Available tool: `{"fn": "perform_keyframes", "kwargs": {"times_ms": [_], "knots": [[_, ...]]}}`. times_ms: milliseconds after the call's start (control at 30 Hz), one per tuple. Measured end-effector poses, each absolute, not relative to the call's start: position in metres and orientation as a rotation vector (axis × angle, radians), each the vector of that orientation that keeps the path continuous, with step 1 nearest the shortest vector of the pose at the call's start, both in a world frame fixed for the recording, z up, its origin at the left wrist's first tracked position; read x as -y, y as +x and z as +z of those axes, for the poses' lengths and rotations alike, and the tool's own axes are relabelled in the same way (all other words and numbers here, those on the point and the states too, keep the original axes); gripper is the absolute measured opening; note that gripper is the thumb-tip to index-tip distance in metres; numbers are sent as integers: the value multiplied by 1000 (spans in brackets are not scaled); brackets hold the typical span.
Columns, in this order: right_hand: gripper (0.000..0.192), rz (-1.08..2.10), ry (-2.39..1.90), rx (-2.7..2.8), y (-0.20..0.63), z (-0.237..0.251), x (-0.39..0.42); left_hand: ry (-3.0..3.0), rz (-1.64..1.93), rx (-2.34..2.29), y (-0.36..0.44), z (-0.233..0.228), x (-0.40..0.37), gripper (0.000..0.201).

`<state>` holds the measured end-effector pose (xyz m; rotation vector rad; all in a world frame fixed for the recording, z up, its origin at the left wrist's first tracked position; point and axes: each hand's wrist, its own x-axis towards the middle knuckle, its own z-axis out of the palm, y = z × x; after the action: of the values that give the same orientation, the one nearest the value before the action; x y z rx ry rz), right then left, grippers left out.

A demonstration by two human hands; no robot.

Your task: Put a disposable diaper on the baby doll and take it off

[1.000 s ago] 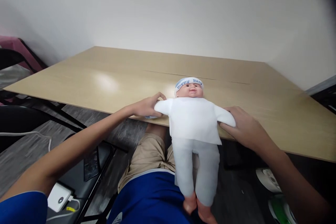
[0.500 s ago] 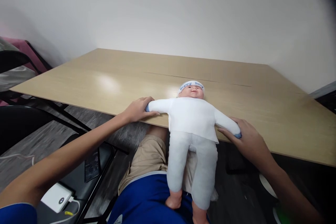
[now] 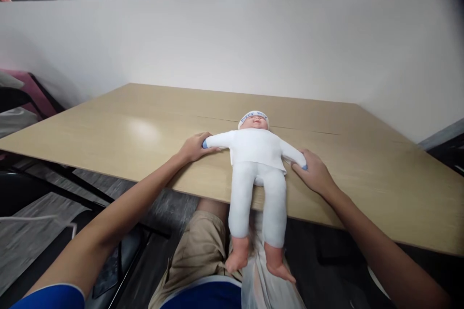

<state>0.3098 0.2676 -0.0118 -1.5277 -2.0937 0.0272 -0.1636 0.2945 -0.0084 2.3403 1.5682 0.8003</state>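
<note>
Both hands reach forward from outstretched bare arms and grip one baby doll (image 3: pixel 256 154) by the ends of its sleeves. At the doll's one side, the left hand (image 3: pixel 194 147) lies knuckles-up on the wooden table (image 3: pixel 145 130), fingers curled shut around the doll's cuff, where a bit of blue shows at the thumb. On the other side, the right hand (image 3: pixel 315 174) rests lower, near the table's front edge, thumb and fingers pinched closed on the other cuff, again with a blue tip showing. Between them the doll lies face up in white top and white trousers, arms spread, its head with a lettered white cap pointing away from the person. Its torso rests on the tabletop, while its two legs hang over the front edge, two bare feet dangling above the person's beige shorts (image 3: pixel 195 246). One doll, two hands, one table.
</note>
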Motion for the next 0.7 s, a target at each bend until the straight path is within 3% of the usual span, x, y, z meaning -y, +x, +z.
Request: {"fn": "perform_keyframes", "kwargs": {"times_ms": [200,367,700], "knots": [[42,12,-1569,2076,310,-14,-340,2281,872,-1631,-161,-13,-360,68],[46,4,-1495,2068,318,-14,-390,2274,966,-1664,-157,-17,-417,77],[56,-90,-1484,2070,332,-12,-471,2425,1010,-1705,-145,-27,-508,67]]}}
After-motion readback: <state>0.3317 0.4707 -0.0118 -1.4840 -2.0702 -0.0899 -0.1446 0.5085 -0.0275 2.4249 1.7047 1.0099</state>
